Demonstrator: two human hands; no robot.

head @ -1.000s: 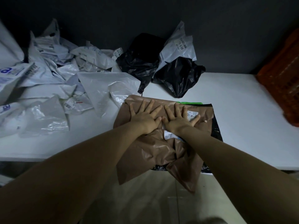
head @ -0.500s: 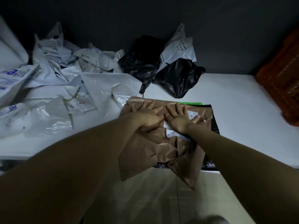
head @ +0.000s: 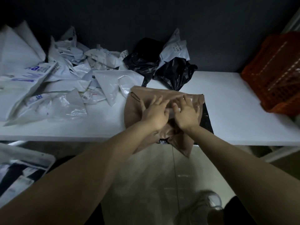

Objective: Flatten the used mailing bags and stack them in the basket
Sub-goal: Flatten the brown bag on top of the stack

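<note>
Tabletop (head: 227, 103): left hand (head: 155, 113), right hand (head: 187, 114), palms down

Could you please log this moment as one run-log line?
step: flattening | left hand: flat on brown mailing bag | right hand: flat on same bag

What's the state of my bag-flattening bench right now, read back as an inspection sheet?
Surface: white table, dimly lit.
Job's things: brown mailing bag lies on a black bag at the near edge, one corner overhanging; orange basket at the right end, contents not visible.
Clutter: crumpled white bags piled on the left; black bags by the wall.
Grippers: left hand and right hand press on the brown mailing bag, fingers spread.
Cables: nothing seen.
Surroundings: dark wall, tiled floor.
</note>
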